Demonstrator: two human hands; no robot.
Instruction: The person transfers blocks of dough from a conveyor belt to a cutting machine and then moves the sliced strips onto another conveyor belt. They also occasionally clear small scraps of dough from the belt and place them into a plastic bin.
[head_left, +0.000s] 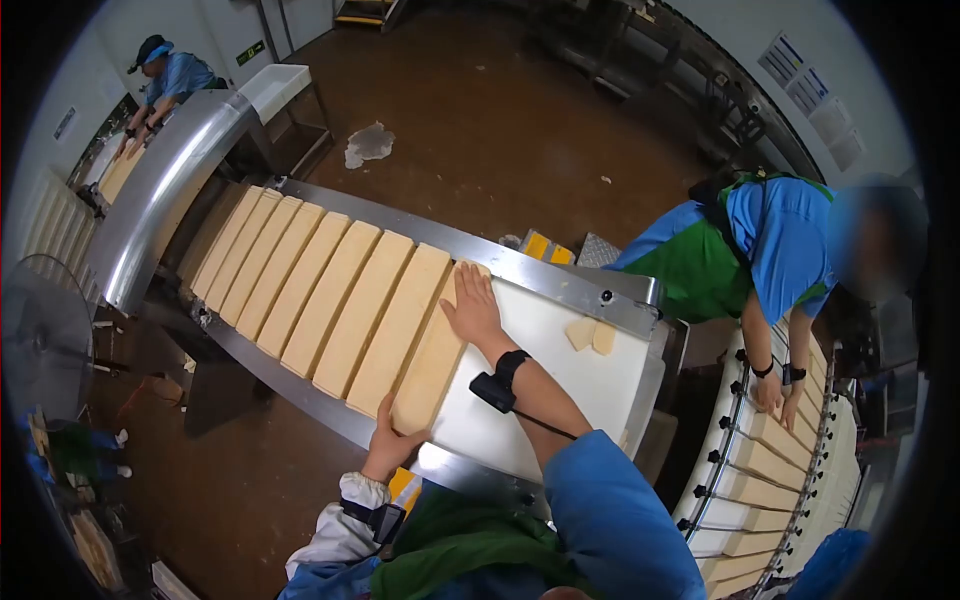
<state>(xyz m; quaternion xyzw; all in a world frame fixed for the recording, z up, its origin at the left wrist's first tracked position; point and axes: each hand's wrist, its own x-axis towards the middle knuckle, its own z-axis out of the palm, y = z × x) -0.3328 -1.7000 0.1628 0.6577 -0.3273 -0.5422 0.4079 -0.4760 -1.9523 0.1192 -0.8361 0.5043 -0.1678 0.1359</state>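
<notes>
Long pale-yellow slabs (330,300) lie side by side across a white conveyor belt (520,400) between metal side rails. Fingers stretched, my right hand (476,312) lies flat on the far end of the rightmost slab (428,380). My left hand (393,442) grips that slab's near end, its thumb along the end and its index finger up the left side. Part of the left fingers is hidden by the slab. Two small cut pieces (592,335) sit on the belt to the right of my right forearm.
A curved metal cover (185,200) spans the belt's far left end, with a person (170,80) behind it. At right, another person (770,240) bends over a curved conveyor (760,490) carrying similar slabs. A large fan (45,340) stands at left. White scraps (370,145) lie on the brown floor.
</notes>
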